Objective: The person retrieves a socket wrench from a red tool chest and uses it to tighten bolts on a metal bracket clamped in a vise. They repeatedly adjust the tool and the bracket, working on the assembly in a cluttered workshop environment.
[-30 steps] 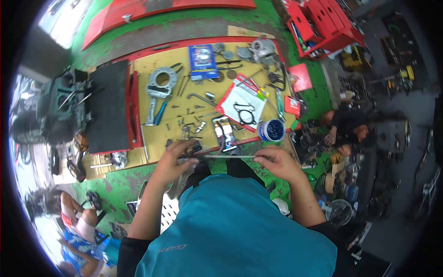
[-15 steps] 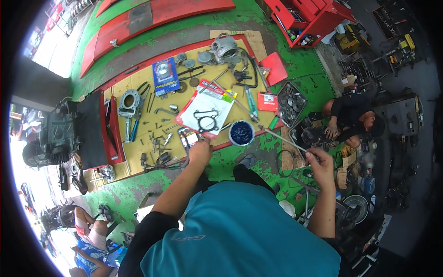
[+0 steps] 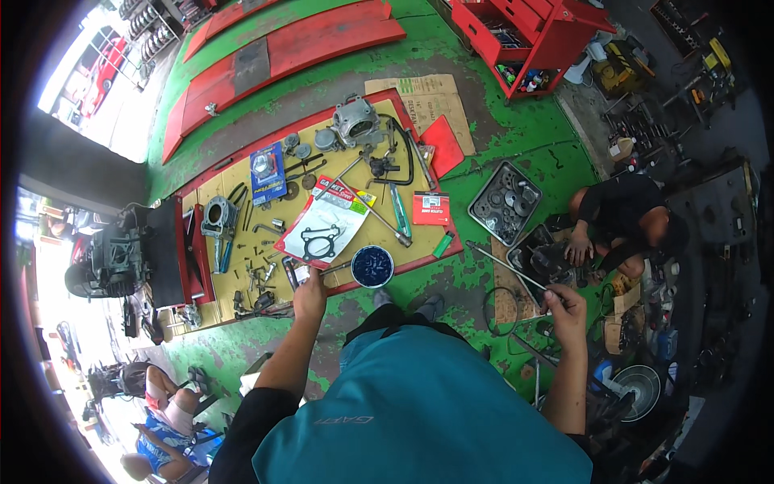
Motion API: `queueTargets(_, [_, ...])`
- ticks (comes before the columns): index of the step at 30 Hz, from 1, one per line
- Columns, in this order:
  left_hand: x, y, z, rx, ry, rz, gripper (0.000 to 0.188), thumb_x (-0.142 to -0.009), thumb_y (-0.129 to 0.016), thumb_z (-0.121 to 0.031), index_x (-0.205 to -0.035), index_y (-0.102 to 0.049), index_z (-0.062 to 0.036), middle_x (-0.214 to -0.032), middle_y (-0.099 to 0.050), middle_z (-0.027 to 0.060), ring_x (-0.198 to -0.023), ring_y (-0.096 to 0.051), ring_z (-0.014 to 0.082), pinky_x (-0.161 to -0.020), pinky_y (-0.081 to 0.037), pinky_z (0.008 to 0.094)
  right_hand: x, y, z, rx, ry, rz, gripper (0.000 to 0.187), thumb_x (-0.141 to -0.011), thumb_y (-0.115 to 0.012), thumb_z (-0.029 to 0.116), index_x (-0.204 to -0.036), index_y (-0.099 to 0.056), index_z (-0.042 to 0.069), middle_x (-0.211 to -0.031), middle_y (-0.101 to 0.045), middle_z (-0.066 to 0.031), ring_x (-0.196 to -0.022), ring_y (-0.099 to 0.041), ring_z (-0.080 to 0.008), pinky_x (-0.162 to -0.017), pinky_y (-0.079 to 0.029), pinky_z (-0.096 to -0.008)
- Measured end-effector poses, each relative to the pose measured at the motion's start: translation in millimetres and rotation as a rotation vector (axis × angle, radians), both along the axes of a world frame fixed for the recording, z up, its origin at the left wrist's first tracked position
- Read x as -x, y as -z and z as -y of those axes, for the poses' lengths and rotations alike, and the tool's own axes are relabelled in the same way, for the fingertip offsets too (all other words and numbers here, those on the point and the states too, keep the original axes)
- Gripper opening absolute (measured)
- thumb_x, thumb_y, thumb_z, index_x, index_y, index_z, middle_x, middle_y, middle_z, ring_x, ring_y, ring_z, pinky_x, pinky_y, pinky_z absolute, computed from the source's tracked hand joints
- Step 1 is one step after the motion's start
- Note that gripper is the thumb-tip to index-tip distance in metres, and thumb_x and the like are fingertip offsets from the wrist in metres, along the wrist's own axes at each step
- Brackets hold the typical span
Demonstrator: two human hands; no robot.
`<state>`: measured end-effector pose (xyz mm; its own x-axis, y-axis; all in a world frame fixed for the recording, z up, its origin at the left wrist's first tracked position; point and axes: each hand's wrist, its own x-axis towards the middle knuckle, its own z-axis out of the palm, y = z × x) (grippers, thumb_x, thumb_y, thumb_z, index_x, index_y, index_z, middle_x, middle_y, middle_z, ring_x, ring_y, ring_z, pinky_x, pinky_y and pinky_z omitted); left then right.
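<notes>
My left hand [image 3: 309, 298] is at the near edge of a low red-edged worktable, its fingers closed on a small dark-and-white box [image 3: 301, 273]. Just beyond lies a clear-fronted gasket packet [image 3: 339, 216] with a dark ring-shaped gasket [image 3: 319, 243] showing. To its right stands a round tub [image 3: 373, 267] of dark blue contents. Off the table's right side, my right hand [image 3: 566, 310] grips one end of a long, slim metal rod [image 3: 512, 269], which points away to the upper left. The rod's held end is hidden in my fingers.
Engine parts crowd the table: a cylinder block [image 3: 219, 216], a metal housing [image 3: 355, 119], a blue packet [image 3: 267, 171] and several bolts. A black tray of parts [image 3: 505, 202] lies right. Beyond it another person [image 3: 625, 214] crouches. A red tool cabinet [image 3: 532, 40] stands far right.
The view has shifted, so the table sits further left and lower. My left hand stays by the box at the table edge. My right hand keeps hold of the rod, now slightly lower in view.
</notes>
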<state>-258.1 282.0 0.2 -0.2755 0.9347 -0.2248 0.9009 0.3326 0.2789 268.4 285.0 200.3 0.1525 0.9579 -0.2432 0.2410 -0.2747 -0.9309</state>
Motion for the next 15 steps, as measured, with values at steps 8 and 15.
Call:
queueTargets(8, [-5.8,-24.0,11.5,-0.463,-0.108,0.207,0.023,-0.098,-0.064,-0.02,-0.115,-0.062,-0.0052,-0.096,-0.073,0.0207,-0.083,-0.072,0.039,-0.071,-0.055,0.047,1.4,8.7,-16.0,-0.047,0.006,-0.073,0.018,-0.096,-0.068,0.01,-0.103,-0.069,-0.007,-0.078,-0.064,-0.0041,-0.071,-0.06,-0.0123,-0.067,-0.048,-0.0273])
queueTargets(15, [11.8,-117.9,18.5,-0.636,-0.19,0.458,0.012,-0.101,-0.055,-0.005,-0.11,-0.06,0.0016,-0.105,-0.072,0.0155,-0.082,-0.072,0.0211,-0.071,-0.058,0.0313,18.2,12.1,-40.4,-0.04,-0.04,-0.14,0.017,-0.094,-0.069,0.008,-0.103,-0.069,-0.007,-0.082,-0.065,-0.0065,-0.075,-0.063,-0.0145,-0.07,-0.05,-0.028])
